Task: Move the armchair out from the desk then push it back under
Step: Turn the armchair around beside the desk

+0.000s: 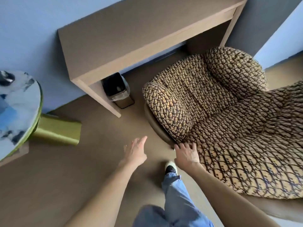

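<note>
Both hands are open and hold nothing, the left hand (136, 151) in the air and the right hand (186, 154) just touching the big patterned armchair (221, 115), which sits out from the desk (124, 36), so a crooked push might bump the little bin (118, 90).

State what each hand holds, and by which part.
Nothing is held. The left hand is open in the air; the right hand is open, fingers at the armchair edge.
</note>
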The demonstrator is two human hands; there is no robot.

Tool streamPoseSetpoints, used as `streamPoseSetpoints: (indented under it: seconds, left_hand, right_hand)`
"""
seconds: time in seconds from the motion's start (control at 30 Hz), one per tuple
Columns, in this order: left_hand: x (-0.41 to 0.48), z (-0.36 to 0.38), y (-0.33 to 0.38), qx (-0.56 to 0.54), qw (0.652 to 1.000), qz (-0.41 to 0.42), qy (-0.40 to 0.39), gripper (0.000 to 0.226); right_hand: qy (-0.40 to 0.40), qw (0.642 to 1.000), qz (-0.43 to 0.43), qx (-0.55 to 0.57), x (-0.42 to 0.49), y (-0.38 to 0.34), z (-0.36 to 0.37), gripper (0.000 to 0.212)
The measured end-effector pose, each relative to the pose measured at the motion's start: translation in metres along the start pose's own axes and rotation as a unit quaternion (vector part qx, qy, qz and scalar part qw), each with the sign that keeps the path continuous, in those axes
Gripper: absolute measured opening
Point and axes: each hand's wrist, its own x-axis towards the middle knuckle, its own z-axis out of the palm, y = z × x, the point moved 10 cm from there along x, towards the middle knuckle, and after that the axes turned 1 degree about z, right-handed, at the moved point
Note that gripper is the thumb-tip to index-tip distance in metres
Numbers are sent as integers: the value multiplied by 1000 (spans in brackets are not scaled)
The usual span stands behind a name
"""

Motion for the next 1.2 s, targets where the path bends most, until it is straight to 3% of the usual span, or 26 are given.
streamPoseSetpoints:
  seconds: [0.13,0.37,0.57,0.67,0.73,0.87,0.93,1.07,1.2]
  left_hand:
    - [40,-12,-12,42,998,38,-29,78]
    - [138,-3,-22,120,975,174,-67,79]
    - [242,47,-16,223,910,342,-81,85]
    - [283,65,-3,265,868,413,-80,90]
    - [305,72,10,290,842,451,-67,82]
    - [334,97,32,350,808,466,-83,51]
    - [345,108,38,373,804,452,-96,48]
    - [355,115,40,386,797,455,-88,59]
    - [347,108,41,356,793,490,-63,38]
  right_hand:
    - [-32,995,37,83,29,-20,4,54]
    - [-44,972,121,194,96,-59,33,56]
    - [-9,929,265,257,175,-65,88,71]
    - [28,920,315,229,205,-58,106,61]
    - [26,918,336,210,219,-55,113,52]
    - [73,907,360,205,236,-45,116,21]
    - [86,905,367,197,242,-44,119,14]
    - [144,894,385,179,240,-45,115,10]
    - [161,882,400,193,236,-49,114,21]
